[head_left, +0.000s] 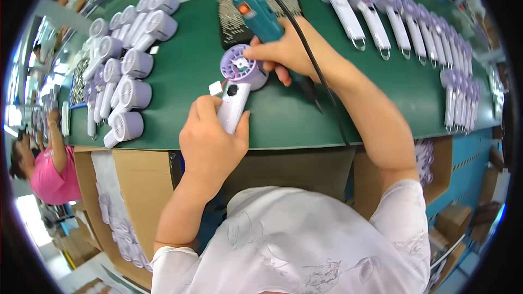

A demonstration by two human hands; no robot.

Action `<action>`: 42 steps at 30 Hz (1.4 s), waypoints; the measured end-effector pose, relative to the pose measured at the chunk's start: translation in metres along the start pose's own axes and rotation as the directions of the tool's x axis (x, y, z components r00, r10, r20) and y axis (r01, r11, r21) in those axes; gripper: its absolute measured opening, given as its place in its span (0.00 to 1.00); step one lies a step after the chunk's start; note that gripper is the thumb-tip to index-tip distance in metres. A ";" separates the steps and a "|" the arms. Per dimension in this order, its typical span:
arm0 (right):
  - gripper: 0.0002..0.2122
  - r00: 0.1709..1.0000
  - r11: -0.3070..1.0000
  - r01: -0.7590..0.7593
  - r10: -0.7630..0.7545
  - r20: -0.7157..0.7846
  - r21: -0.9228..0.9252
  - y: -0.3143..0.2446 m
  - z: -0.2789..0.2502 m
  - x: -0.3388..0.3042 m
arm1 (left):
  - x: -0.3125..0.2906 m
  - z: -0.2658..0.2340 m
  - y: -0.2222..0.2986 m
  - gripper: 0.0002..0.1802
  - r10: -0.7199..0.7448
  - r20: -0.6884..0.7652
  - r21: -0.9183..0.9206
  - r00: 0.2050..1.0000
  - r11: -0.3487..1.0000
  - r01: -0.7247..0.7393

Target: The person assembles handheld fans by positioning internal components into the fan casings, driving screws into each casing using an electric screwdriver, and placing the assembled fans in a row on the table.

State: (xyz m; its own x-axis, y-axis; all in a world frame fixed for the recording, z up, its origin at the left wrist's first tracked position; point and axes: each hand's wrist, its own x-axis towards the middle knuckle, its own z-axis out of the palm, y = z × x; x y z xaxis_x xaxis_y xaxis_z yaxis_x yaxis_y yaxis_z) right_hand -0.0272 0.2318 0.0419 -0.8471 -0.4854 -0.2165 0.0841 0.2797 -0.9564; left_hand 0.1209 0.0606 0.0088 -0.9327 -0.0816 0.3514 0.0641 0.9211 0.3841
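Observation:
My left hand point(210, 141) grips the white handle of a lilac handheld fan point(239, 76) that lies on the green belt point(283, 114). The fan's round open head faces up and shows its small motor. My right hand point(291, 54) holds a teal electric screwdriver point(261, 19) with an orange switch, and its fingertips touch the rim of the fan head. A black cable point(321, 81) runs from the tool over my right forearm.
A pile of lilac fan bodies point(128, 71) lies at the left of the belt. A row of finished fans point(403, 24) lies along the right. A dark tray of screws point(234, 22) sits behind the fan. Cardboard boxes point(136, 185) stand below the belt edge. Another person point(46, 169) sits far left.

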 end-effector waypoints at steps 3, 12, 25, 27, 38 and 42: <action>0.11 1.000 0.999 -0.005 0.004 -0.017 -0.046 0.011 -0.012 0.001 | 0.000 0.008 0.014 0.25 0.074 0.018 -0.019 0.997 0.997 -0.073; 0.13 0.999 1.000 -0.027 0.027 0.019 -0.016 0.023 -0.018 0.006 | 0.068 -0.015 -0.027 0.16 -0.041 0.113 -0.531 0.993 0.842 0.095; 0.16 0.999 0.997 -0.034 0.035 0.020 -0.068 0.018 -0.025 0.008 | 0.127 0.021 -0.054 0.38 0.401 0.422 -0.703 0.813 0.711 0.014; 0.16 1.000 0.997 -0.024 0.025 0.014 -0.070 0.013 -0.022 0.009 | 0.123 0.022 -0.058 0.36 0.335 0.414 -0.687 0.846 0.725 0.048; 0.11 0.920 0.962 0.268 -0.273 -0.281 -0.058 -0.036 -0.029 -0.009 | 0.105 0.031 -0.051 0.36 0.363 0.264 -0.724 0.894 0.687 -0.066; 0.09 0.706 0.726 0.667 -0.544 -0.453 0.169 -0.052 -0.025 0.014 | 0.104 0.031 -0.054 0.36 0.379 0.216 -0.733 0.900 0.672 -0.107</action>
State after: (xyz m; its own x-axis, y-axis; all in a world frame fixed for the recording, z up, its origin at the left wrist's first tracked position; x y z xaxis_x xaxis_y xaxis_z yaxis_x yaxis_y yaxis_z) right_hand -0.0563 0.2309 0.0934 -0.8817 -0.1198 0.4564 -0.4156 -0.2607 -0.8714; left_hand 0.0091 0.0144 -0.0016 -0.8917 0.3579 0.2771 0.4029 0.3483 0.8464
